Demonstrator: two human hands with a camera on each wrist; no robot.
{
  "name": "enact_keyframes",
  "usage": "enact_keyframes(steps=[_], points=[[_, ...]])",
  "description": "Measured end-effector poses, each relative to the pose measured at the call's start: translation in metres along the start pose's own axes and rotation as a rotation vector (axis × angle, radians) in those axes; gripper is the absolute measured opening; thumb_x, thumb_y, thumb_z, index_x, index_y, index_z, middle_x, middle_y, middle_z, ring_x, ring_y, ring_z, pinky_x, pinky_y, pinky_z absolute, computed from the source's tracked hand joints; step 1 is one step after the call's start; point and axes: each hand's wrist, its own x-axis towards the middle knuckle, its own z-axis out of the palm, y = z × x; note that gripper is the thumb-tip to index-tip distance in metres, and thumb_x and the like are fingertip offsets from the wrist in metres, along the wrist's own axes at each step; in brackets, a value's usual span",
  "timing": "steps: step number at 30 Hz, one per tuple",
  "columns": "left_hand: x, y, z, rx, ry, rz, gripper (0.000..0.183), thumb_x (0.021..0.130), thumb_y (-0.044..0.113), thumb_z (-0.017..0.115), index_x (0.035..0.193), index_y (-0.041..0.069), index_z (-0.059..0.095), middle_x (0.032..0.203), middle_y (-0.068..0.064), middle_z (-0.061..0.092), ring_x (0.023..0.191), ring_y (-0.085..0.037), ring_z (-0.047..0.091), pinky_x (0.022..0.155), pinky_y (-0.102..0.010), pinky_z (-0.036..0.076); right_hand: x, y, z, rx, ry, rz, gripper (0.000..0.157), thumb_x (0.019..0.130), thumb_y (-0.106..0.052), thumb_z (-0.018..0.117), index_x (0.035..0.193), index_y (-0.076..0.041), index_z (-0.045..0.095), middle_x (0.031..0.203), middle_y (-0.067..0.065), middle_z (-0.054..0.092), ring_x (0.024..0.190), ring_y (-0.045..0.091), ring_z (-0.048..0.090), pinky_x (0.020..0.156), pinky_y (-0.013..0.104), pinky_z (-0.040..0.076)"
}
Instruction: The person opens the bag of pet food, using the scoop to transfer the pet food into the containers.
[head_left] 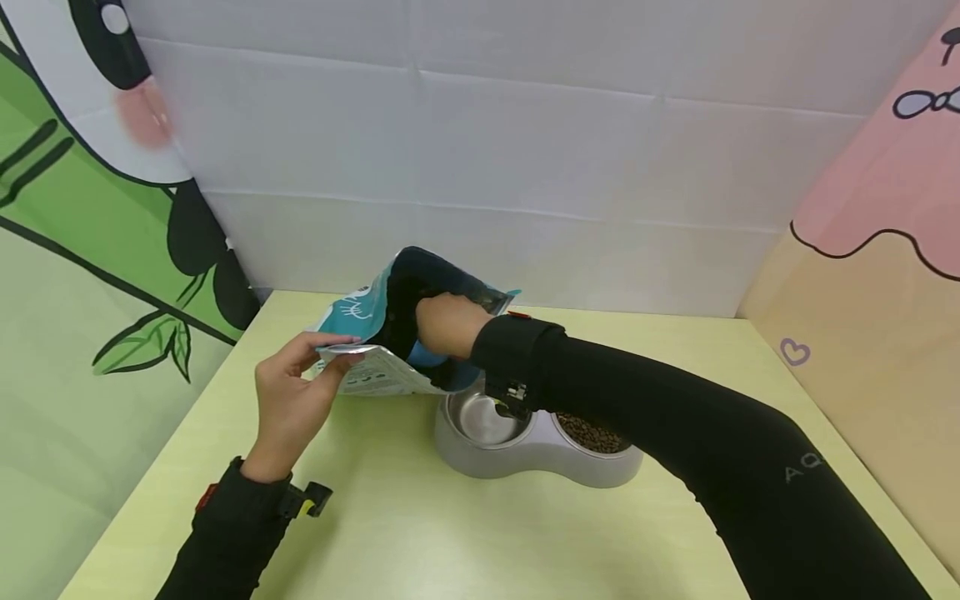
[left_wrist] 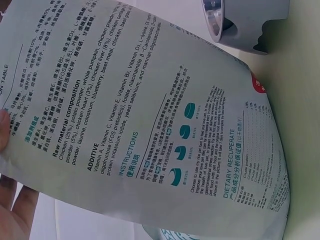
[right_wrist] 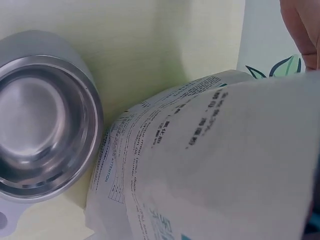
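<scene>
Midway between the left and right edges of the pale yellow tabletop [head_left: 450,542] stands a grey double feeder [head_left: 483,464], its left bowl [head_left: 486,427] showing bare metal, its right bowl [head_left: 600,451] holding brown kibble [head_left: 588,435] and partly covered by the black right sleeve [head_left: 675,400]. Toward the far-left corner, the left hand [head_left: 294,398] pinches the rim of a printed bag [head_left: 352,317], while the right hand [head_left: 452,327] is inside its mouth, fingers hidden, spread or gripping I cannot tell. The bag is near the far edge, before a white backdrop [head_left: 525,133]
</scene>
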Motion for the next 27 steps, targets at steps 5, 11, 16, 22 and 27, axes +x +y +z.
enact_keyframes(steps=[5, 11, 16, 22, 27], points=[[0.001, 0.000, 0.001, 0.004, -0.001, -0.006, 0.027, 0.071, -0.006, 0.070, 0.093, 0.009, 0.065, 0.087, -0.003, 0.064, 0.085, -0.011, 0.059, 0.081, -0.020, 0.047, 0.001, 0.002, 0.000, -0.001, 0.016, -0.014, 0.024, 0.094, -0.019, 0.040, 0.078, -0.009, 0.055, 0.072, 0.007, 0.057, 0.054, 0.017, 0.055, 0.047, 0.027, 0.044], [0.002, 0.001, 0.001, 0.007, 0.005, -0.013, 0.027, 0.071, -0.005, 0.070, 0.093, 0.008, 0.065, 0.088, -0.004, 0.064, 0.085, -0.011, 0.059, 0.081, -0.020, 0.047, 0.004, 0.004, -0.001, -0.011, 0.026, -0.075, 0.027, 0.095, -0.019, 0.042, 0.074, -0.009, 0.055, 0.072, 0.007, 0.056, 0.057, 0.017, 0.054, 0.053, 0.027, 0.044], [0.002, 0.000, 0.001, 0.006, 0.015, -0.013, 0.025, 0.071, -0.005, 0.070, 0.093, 0.008, 0.065, 0.086, -0.004, 0.064, 0.084, -0.011, 0.059, 0.081, -0.020, 0.047, 0.006, 0.005, -0.002, -0.016, 0.037, -0.104, 0.027, 0.094, -0.017, 0.043, 0.071, -0.008, 0.054, 0.071, 0.006, 0.056, 0.059, 0.017, 0.054, 0.056, 0.026, 0.044], [0.000, 0.000, 0.002, 0.000, 0.024, -0.012, 0.025, 0.071, -0.005, 0.070, 0.092, 0.008, 0.065, 0.085, -0.005, 0.064, 0.083, -0.010, 0.058, 0.081, -0.019, 0.047, 0.009, 0.005, 0.003, 0.049, 0.019, -0.104, 0.037, 0.094, -0.017, 0.043, 0.059, -0.010, 0.049, 0.057, 0.003, 0.051, 0.051, 0.015, 0.050, 0.050, 0.025, 0.039], [0.000, 0.000, 0.003, -0.002, 0.010, -0.011, 0.026, 0.071, -0.005, 0.070, 0.093, 0.008, 0.065, 0.086, -0.004, 0.064, 0.083, -0.010, 0.059, 0.080, -0.019, 0.047, 0.008, 0.006, 0.009, 0.106, 0.014, -0.111, 0.044, 0.096, -0.017, 0.040, 0.053, -0.010, 0.048, 0.048, 0.002, 0.047, 0.043, 0.014, 0.048, 0.047, 0.024, 0.038]])
